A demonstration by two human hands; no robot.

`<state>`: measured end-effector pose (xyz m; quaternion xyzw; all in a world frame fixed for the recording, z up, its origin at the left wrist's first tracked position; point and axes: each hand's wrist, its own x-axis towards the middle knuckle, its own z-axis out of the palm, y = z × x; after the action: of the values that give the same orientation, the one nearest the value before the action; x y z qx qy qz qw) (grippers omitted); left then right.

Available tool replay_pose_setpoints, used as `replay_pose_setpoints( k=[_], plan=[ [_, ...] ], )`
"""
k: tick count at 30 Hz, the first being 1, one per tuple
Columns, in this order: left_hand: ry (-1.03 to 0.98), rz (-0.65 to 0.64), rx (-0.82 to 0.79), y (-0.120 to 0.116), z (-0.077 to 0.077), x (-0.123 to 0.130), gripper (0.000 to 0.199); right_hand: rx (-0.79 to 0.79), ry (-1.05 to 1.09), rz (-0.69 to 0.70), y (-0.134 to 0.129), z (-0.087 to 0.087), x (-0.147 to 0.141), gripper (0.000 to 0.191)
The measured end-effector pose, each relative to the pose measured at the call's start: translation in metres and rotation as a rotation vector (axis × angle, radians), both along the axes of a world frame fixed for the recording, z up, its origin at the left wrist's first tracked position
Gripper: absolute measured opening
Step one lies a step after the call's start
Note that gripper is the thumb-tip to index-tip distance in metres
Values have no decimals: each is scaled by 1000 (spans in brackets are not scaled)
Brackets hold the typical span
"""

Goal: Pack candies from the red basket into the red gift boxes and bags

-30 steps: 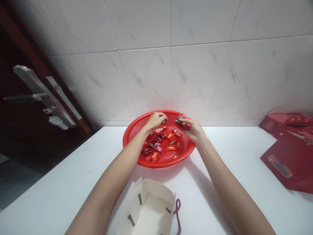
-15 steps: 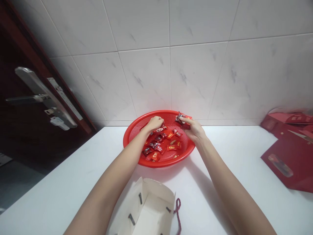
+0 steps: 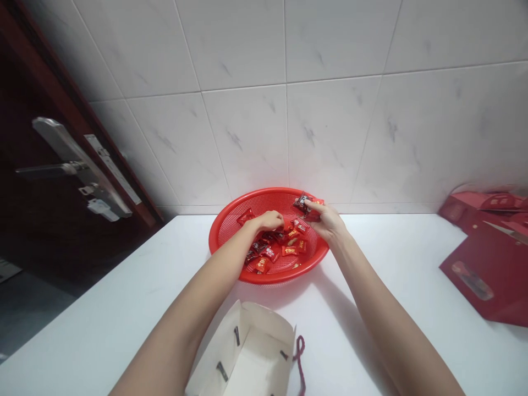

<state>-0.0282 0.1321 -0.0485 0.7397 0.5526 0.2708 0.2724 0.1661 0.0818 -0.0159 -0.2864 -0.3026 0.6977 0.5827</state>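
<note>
A red plastic basket (image 3: 218, 220) with mesh sides stands near the wall, and several wrapped candies (image 3: 263, 265) in red and dark wrappers lie inside it. My left hand (image 3: 270, 220) reaches down into the basket with curled fingers over the candies; what its fingertips touch is hidden. Above the basket's right rim, my right hand (image 3: 328, 219) is closed around a few wrapped candies (image 3: 304, 203), some dark and some red. Nearer to me is an open cardboard box (image 3: 259, 360), cream inside, with dark cord ends through its walls and a dark red cord (image 3: 300, 357) at its right.
Dark red gift boxes (image 3: 490, 269) with handles and a small window sit at the right of the white table (image 3: 136, 291). A tiled wall (image 3: 247, 132) closes off the back. At the left is a dark door with a metal handle (image 3: 78, 165).
My left hand has shifted a little to the right over the candies, uncovering a red candy at the basket's left. My right hand stays nearly in place, still holding candies.
</note>
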Motion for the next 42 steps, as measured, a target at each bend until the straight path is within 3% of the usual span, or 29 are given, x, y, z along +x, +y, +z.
replay_pose_setpoints(
  k=[5,11,18,22,25,29,34,42],
  plan=[
    [149,-47,-153,-2,12,7,14,-16,36,28,0,3,0,11],
    [142,-64,-135,-1,12,12,13,-130,76,39,3,6,-1,13],
    [77,-61,-96,4,7,11,12,-129,69,62,1,9,0,12],
    [70,-67,-87,-1,14,10,10,-157,40,16,1,8,-1,11],
    [56,-60,-50,-4,22,10,13,-89,25,10,1,4,0,8],
    [-69,-57,37,-2,30,9,24,-23,14,-4,1,0,0,12],
    [-332,-152,93,-3,36,15,42,-13,0,-16,1,0,-2,12],
    [-526,-150,173,-9,45,21,47,-14,22,-56,-2,4,-6,18]
  ],
)
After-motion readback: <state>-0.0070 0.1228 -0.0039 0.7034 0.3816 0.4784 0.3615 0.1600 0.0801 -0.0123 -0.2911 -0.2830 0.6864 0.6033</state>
